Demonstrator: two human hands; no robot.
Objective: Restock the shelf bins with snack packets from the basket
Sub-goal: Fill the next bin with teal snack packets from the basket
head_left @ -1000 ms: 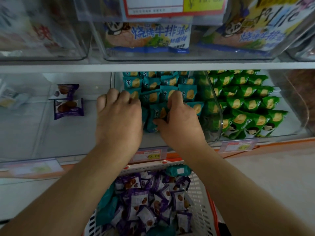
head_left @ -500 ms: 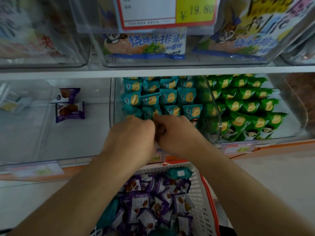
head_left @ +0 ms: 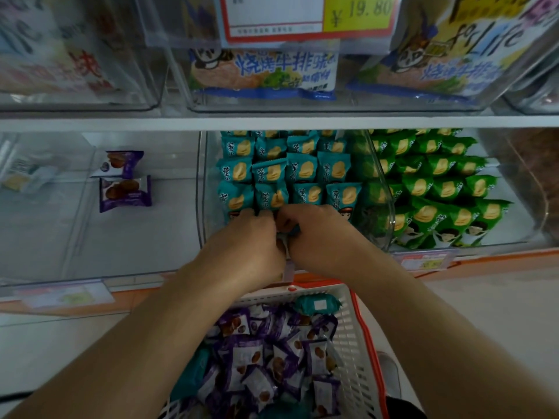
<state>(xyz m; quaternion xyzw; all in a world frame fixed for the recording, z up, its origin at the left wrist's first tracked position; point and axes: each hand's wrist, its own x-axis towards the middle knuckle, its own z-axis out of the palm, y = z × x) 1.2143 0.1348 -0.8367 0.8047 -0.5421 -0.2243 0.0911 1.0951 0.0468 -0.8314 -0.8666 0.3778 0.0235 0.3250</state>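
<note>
Both hands (head_left: pixel 282 237) meet at teal packets (head_left: pixel 290 173) in middle bin (head_left: pixel 385 207)

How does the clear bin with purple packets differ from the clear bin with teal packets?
The left clear plastic bin holds only two purple packets, lying loose; the middle clear plastic bin is packed with teal packets in neat rows. Both sit on the same shelf.

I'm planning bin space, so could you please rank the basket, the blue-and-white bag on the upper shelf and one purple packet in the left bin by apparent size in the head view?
1. Basket, though nearest the camera.
2. Blue-and-white bag.
3. Purple packet.
</note>
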